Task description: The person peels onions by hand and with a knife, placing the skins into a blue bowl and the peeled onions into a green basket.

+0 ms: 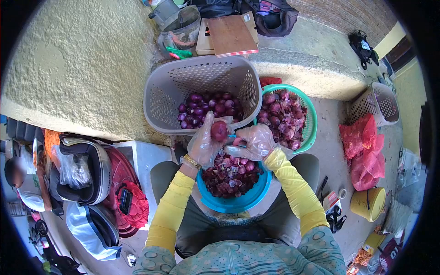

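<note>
My left hand (206,143), in a clear plastic glove, holds a red onion (219,131) between thumb and fingers. Close beside it on the right, my right hand (253,141), also gloved, is closed on a small knife (233,141), of which only bluish and reddish parts show. Both hands are above a blue basin (234,206) holding onions and dark skins. Behind them stands a large grey basket (158,98) with shiny purple onions (206,106) in it. A green basket (313,123) of onions and loose skins is at the right.
At the far right are a grey basket (385,103), red mesh bags (362,142) and a yellow bucket (366,204). A padded bag (85,167) and red cloth (135,204) lie left. Cardboard (229,34) rests on the back ledge. A person (16,173) is partly visible far left.
</note>
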{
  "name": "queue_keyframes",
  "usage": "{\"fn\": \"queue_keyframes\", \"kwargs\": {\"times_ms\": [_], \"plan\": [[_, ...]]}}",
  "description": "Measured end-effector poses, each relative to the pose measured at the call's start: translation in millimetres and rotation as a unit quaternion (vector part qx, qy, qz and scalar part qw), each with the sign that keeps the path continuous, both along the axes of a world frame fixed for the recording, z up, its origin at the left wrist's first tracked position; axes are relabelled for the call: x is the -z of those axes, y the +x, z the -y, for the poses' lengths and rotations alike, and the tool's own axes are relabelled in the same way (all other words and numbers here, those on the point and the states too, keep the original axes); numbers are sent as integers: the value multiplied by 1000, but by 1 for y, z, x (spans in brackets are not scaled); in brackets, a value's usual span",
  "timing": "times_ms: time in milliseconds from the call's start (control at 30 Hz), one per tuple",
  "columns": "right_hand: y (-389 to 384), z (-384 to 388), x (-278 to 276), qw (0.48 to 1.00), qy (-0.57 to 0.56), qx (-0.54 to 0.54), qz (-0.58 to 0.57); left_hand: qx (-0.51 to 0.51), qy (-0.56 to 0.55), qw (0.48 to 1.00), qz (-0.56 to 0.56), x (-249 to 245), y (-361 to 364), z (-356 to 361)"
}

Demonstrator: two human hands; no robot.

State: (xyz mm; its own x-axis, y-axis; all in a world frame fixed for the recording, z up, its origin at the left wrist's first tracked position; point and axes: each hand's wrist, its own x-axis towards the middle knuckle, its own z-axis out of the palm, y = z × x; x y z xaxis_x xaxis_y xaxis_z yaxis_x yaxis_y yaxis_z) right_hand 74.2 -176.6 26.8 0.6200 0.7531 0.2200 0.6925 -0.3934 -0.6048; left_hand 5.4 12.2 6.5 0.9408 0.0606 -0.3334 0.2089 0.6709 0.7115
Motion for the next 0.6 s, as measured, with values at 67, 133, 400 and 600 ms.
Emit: {"fn": "queue_keyframes", "kwargs": {"times_ms": [67, 133, 400, 600], "plan": [[0, -1, -1, 999, 33, 16, -3, 19, -4, 1000, 2, 1, -1, -3], [0, -4, 0, 994, 82, 75, -6, 39, -8, 999, 5, 1, -2, -5], [-2, -5, 5, 997, 34, 74, -16, 56, 4, 998, -11, -7, -2, 2], [-3, -6, 2, 998, 26, 55, -3, 74, -49, 996, -12, -21, -3, 2]]}}
